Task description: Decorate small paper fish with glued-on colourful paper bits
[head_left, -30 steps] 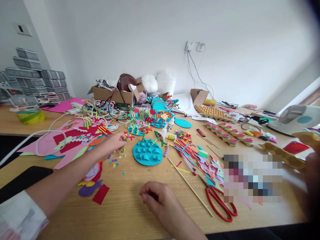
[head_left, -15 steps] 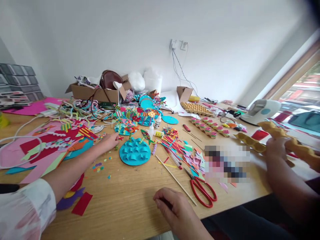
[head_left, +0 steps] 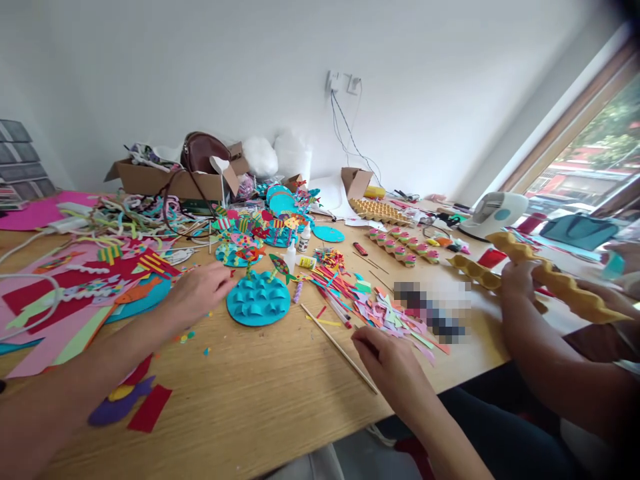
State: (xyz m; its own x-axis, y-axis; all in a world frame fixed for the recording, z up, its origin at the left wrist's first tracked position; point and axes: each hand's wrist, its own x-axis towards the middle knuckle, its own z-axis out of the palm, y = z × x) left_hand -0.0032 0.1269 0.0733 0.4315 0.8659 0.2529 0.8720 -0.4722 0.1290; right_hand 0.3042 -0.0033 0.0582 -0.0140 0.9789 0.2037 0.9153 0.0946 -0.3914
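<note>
My left hand [head_left: 203,290] is above the table with its fingers curled together, just left of a blue round base [head_left: 257,308] covered in raised curved flaps. What its fingers hold, if anything, is too small to make out. A green paper fish [head_left: 280,265] stands at the back of the base. My right hand [head_left: 383,353] is closed near the table's front edge, beside a thin wooden stick [head_left: 340,349]. It covers the spot where the red-handled scissors lay, so the scissors and anything in its grip are hidden.
Paper strips [head_left: 387,312], glue bottles [head_left: 304,238] and finished fish pieces [head_left: 260,227] crowd the middle. Coloured sheets [head_left: 50,333] lie at left. A co-worker's hand [head_left: 517,283] holds a yellow egg-carton strip [head_left: 570,283] at right. A cardboard box [head_left: 165,185] stands behind.
My left hand has drawn back slightly from beside the blue base, fingers curled. My right hand has moved forward and right over the scissors. The view has shifted a little to the right.
</note>
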